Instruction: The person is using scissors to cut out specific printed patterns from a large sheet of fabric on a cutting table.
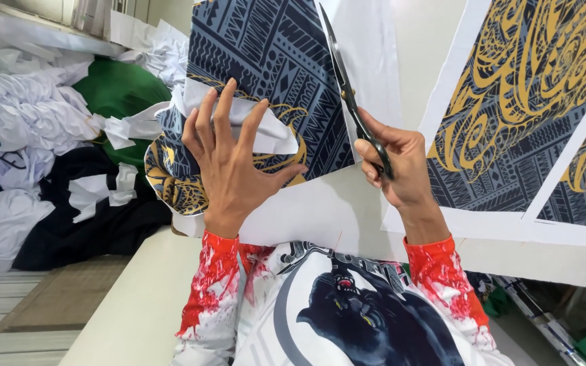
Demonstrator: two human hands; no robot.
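Head view shows the right hand (401, 166) closed around the handles of the scissors (347, 95), blades pointing away along the edge of the patterned cloth (272, 61), which the open left hand (232, 163) presses flat just beside them.

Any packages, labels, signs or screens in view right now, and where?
None show. The only printed things are patterned sheets: one navy, grey and gold sheet under the left hand, being cut by scissors in the right hand; similar ones lie at right.
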